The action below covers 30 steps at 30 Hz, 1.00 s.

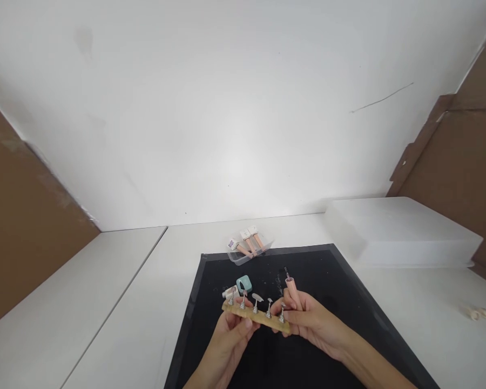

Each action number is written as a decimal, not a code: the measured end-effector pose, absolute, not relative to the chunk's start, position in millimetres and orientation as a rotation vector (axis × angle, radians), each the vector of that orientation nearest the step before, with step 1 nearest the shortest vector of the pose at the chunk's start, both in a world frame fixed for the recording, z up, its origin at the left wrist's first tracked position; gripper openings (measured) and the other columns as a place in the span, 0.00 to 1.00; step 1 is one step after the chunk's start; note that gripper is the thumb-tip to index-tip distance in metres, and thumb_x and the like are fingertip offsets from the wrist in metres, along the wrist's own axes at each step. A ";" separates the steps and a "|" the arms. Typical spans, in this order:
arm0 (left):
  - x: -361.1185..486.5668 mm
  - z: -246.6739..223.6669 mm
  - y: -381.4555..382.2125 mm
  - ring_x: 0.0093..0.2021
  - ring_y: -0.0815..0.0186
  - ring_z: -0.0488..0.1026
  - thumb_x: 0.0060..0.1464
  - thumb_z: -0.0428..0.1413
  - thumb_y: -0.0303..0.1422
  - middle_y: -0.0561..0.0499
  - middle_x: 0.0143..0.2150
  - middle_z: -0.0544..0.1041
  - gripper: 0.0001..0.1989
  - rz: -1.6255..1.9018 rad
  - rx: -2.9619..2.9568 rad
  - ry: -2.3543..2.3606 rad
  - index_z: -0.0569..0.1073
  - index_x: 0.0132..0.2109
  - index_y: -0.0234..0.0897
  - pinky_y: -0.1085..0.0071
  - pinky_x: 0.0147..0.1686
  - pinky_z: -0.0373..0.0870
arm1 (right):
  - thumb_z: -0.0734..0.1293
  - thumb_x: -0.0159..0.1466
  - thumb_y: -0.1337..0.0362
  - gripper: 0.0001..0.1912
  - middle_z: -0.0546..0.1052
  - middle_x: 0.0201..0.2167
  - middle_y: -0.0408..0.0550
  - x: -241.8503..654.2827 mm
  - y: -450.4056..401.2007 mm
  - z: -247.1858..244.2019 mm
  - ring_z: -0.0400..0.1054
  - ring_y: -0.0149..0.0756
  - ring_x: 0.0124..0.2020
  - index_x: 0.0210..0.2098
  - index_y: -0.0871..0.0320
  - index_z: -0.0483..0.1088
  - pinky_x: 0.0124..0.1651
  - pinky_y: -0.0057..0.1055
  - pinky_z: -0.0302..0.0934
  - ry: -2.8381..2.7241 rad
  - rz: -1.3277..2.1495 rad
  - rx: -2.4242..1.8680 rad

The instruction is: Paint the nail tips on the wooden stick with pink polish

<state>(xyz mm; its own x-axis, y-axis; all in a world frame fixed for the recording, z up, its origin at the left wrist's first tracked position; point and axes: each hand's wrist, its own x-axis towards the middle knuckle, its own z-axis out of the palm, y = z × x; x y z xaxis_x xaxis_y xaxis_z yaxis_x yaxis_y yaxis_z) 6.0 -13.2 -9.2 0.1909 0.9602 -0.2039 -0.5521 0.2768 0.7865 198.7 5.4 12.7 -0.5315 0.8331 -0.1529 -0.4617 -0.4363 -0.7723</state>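
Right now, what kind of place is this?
It looks like a nail-polish work table: the right hand holds a pink-handled brush, little metal stands line a yellowish strip, and pink-capped bottles lie in a clear tray.

Wood stick [262,319]: yellow-brown, held up, sloping down to the right.
Little stands [255,310]: five, silver, in a row on it.
Fake nail [257,297]: pale, on the middle stand.
Pink brush [292,292]: dark tip up, near the stick's right end.

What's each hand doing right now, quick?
Left hand: closed, holding the tan strip.
Right hand: closed, holding the pink brush handle, also at the tan strip's right end.
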 end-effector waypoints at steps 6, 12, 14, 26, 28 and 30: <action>8.4 -10.6 -12.3 0.38 0.65 0.70 0.46 0.61 0.35 0.50 0.37 0.72 0.13 1.110 0.615 0.677 0.74 0.40 0.37 0.65 0.42 0.65 | 0.73 0.52 0.65 0.10 0.74 0.32 0.45 192.4 -0.7 12.1 0.67 0.29 0.29 0.30 0.61 0.69 0.32 0.25 0.62 -1.027 1.913 -0.751; 7.0 -6.5 -13.3 0.38 0.66 0.68 0.47 0.59 0.38 0.52 0.36 0.69 0.12 1.054 0.611 0.657 0.72 0.39 0.39 0.68 0.39 0.64 | 0.72 0.54 0.57 0.14 0.72 0.31 0.46 189.4 -2.6 12.5 0.67 0.31 0.31 0.31 0.62 0.69 0.35 0.28 0.62 -1.179 1.881 -0.761; 6.5 -4.1 -14.4 0.38 0.66 0.67 0.45 0.59 0.38 0.52 0.35 0.68 0.12 1.032 0.594 0.674 0.71 0.37 0.38 0.67 0.42 0.64 | 0.68 0.57 0.52 0.16 0.68 0.27 0.42 191.3 -0.1 9.5 0.64 0.28 0.25 0.29 0.60 0.65 0.29 0.27 0.62 -1.237 1.842 -0.813; 8.6 -3.8 -17.2 0.43 0.62 0.65 0.42 0.60 0.40 0.50 0.37 0.67 0.20 0.958 0.758 0.787 0.71 0.44 0.38 0.59 0.51 0.57 | 0.61 0.63 0.52 0.16 0.62 0.25 0.41 214.4 5.7 22.0 0.48 0.26 0.20 0.36 0.56 0.74 0.20 0.25 0.43 -1.572 1.472 -0.983; 7.9 -6.4 -16.5 0.48 0.59 0.64 0.42 0.59 0.41 0.48 0.41 0.69 0.23 0.944 0.790 0.815 0.71 0.47 0.38 0.57 0.54 0.55 | 0.66 0.59 0.54 0.14 0.65 0.28 0.42 215.0 5.7 21.8 0.48 0.25 0.19 0.39 0.55 0.75 0.21 0.26 0.44 -1.523 1.495 -0.911; 6.7 -9.6 -16.2 0.52 0.57 0.63 0.42 0.59 0.41 0.46 0.44 0.70 0.24 0.924 0.814 0.846 0.71 0.48 0.39 0.56 0.56 0.52 | 0.70 0.55 0.55 0.15 0.66 0.26 0.42 215.1 5.8 20.0 0.49 0.24 0.18 0.39 0.56 0.75 0.20 0.26 0.45 -1.393 1.543 -0.864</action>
